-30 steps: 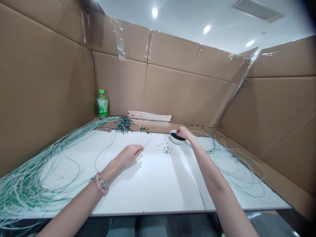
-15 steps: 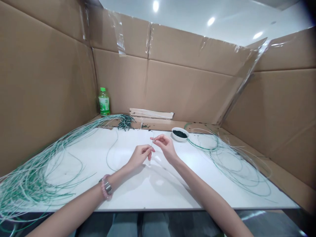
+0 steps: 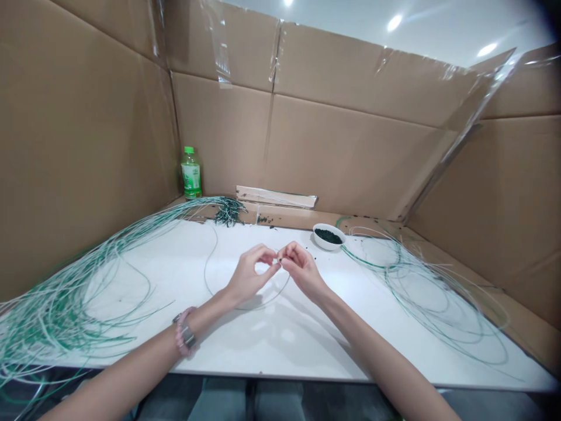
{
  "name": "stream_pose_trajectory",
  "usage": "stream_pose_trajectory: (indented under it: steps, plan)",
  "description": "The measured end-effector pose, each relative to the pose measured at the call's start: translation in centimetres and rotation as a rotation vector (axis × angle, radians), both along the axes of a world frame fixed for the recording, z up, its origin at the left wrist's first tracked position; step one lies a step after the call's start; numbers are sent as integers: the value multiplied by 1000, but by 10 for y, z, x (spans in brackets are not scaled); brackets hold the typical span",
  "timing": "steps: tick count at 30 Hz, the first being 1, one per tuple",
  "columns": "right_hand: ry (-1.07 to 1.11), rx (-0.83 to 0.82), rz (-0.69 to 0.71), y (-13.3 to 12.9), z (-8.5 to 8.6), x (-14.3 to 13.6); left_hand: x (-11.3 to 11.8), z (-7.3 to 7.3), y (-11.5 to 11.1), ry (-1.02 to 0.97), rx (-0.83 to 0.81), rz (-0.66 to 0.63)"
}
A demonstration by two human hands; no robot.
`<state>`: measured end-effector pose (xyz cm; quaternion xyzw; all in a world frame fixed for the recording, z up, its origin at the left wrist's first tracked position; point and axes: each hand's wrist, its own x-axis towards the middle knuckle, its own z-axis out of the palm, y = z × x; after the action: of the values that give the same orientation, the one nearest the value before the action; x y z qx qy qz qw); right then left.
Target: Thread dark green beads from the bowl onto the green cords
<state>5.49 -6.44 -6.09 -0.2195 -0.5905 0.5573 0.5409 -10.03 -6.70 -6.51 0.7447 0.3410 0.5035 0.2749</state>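
Note:
Fingertips meet above the middle of the white table (image 3: 219, 345). My left hand (image 3: 254, 272) pinches the end of a thin pale wire (image 3: 280, 295), which loops below the hands and back up to the left. My right hand (image 3: 300, 266) is closed at the same spot, with a tiny dark piece (image 3: 279, 259) between its fingertips, touching or very near the wire end. A white bowl (image 3: 335, 245) of small dark pieces sits behind and right of my right hand.
A big bundle of green and white wires (image 3: 65, 310) covers the left side, its dark ends (image 3: 228, 211) at the back. Coiled wires (image 3: 416, 286) lie right. A green bottle (image 3: 191, 175) stands in the back left corner, inside cardboard walls (image 3: 350, 146).
My hands have come together, fingertip to fingertip. The wire, earlier upright between them, now curves below them. The camera view has shifted slightly.

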Motion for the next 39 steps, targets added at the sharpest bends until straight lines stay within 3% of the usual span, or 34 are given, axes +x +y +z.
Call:
stream_pose_trajectory:
  steps: [3, 6, 11, 24, 27, 30, 34, 39]
  plan:
    - [-60, -23, -9, 0, 1, 3, -9, 7, -1, -21, 246, 3]
    - [-72, -42, 2, -1, 0, 4, -11, 7, -2, -9, 337, -70]
    - [-77, -99, 71, -2, 2, 6, -10, 6, -3, -12, 296, -78]
    - [-4, -243, -23, -7, 0, 0, -13, 5, -2, -14, 240, -81]
    - [18, -246, -62, -8, 1, -2, -13, 2, 3, -92, 139, -22]
    - [44, -210, -83, -8, 2, 0, -13, -1, 12, -218, -73, 24]
    - [39, -188, -43, -9, 1, 0, -10, -4, 18, -314, -353, -39]
    - [-12, -147, -16, -11, -3, -3, -2, -5, 10, -319, -447, -148]
